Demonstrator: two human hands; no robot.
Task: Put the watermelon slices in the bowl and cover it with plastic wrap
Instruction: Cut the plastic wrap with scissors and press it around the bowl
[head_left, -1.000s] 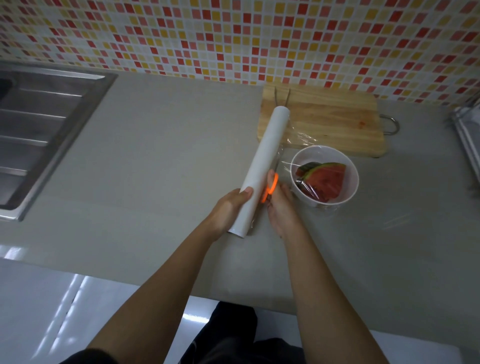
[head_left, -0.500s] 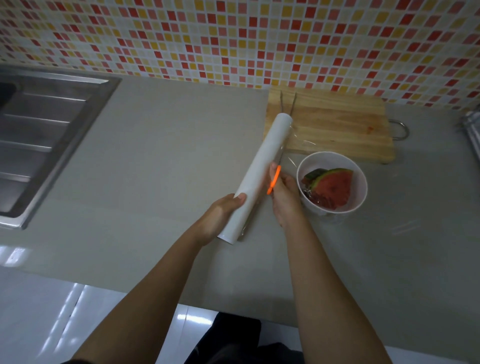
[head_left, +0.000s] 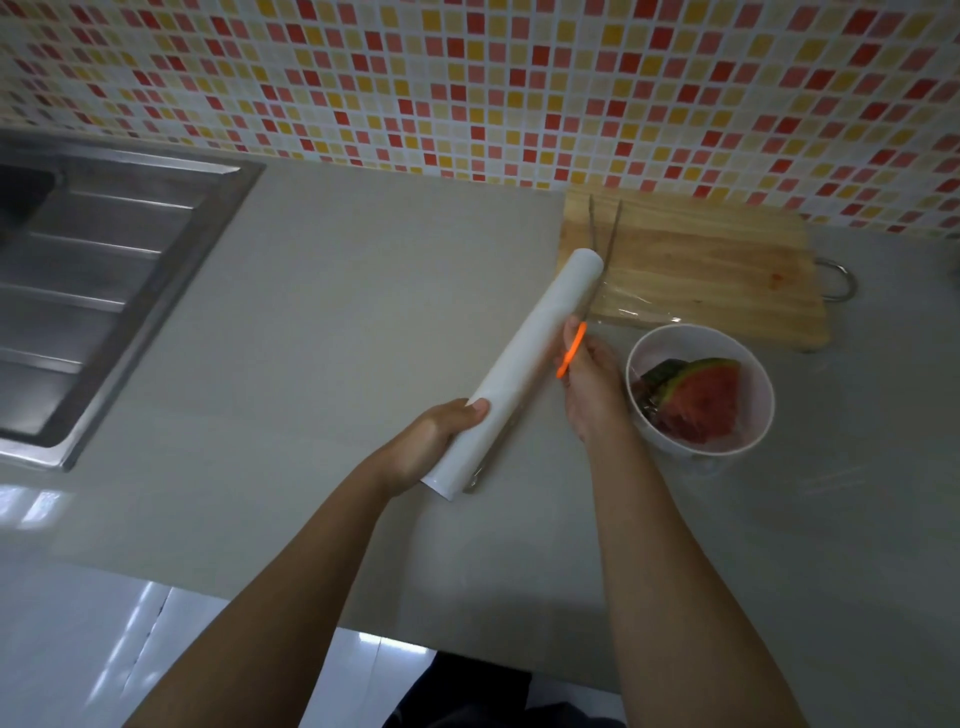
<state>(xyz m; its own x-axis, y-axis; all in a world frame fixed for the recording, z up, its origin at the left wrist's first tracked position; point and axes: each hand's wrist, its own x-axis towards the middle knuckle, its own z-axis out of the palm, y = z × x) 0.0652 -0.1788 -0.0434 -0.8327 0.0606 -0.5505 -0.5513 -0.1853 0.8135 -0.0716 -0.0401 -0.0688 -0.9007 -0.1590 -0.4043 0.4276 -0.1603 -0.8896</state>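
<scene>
A long white cylindrical roll of plastic wrap (head_left: 524, 371) is held at its near end by the left hand (head_left: 431, 444), whose fingers are wrapped around the tube with the thumb lying on top. The roll is angled away from the person, its far end reaching the near left corner of a pale wooden cutting board (head_left: 727, 275) that lies against the mosaic-tiled wall. A small orange-handled cutting tool (head_left: 570, 349) is gripped in the closed right hand (head_left: 589, 387), just beside the right flank of the roll; its blade cannot be made out clearly. A sheet of clear film (head_left: 631, 306) is seen stretching from the roll toward a round white bowl (head_left: 756, 441), which stands on the grey countertop (head_left: 337, 312) just in front of the board and right of the right hand. Red watermelon slices with green rind (head_left: 698, 397) lie inside the bowl, with glossy film visible over them. A stainless steel sink (head_left: 98, 291) is set into the counter at the far left.
</scene>
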